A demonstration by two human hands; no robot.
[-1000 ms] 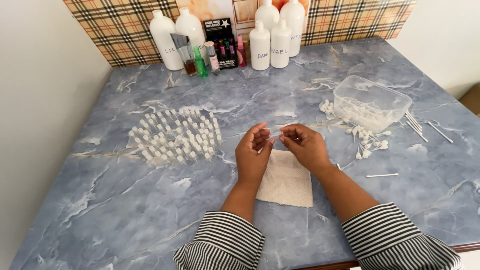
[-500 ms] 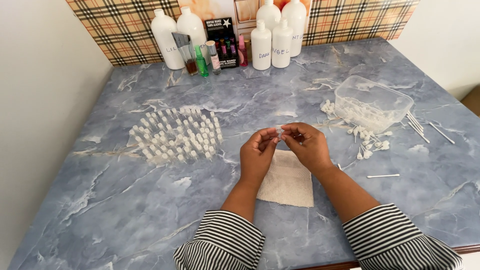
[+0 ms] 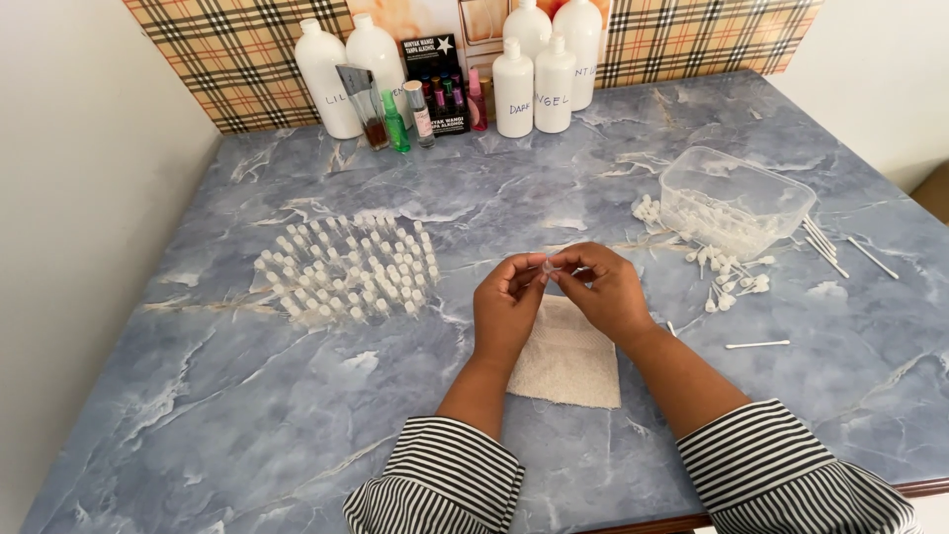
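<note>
My left hand (image 3: 509, 302) and my right hand (image 3: 605, 289) meet fingertip to fingertip above a folded white cloth (image 3: 565, 358). Between the fingertips of both hands sits a tiny clear vial (image 3: 548, 265), pinched from either side. Left of my hands stands a cluster of several small clear vials with white caps (image 3: 348, 269), upright on the blue marbled table (image 3: 297, 415). To the right lies a clear plastic tub (image 3: 733, 201) with small white parts inside, and loose white caps and thin sticks (image 3: 732, 282) are scattered around it.
Along the back wall stand several tall white bottles (image 3: 534, 84), small coloured perfume bottles (image 3: 395, 121) and a dark box (image 3: 437, 84). A single white stick (image 3: 757, 344) lies right of my right forearm. The table's wooden front edge (image 3: 929, 487) runs near my sleeves.
My hands have drawn slightly closer together and shifted their fingers around the tiny vial. Nothing else on the table has moved.
</note>
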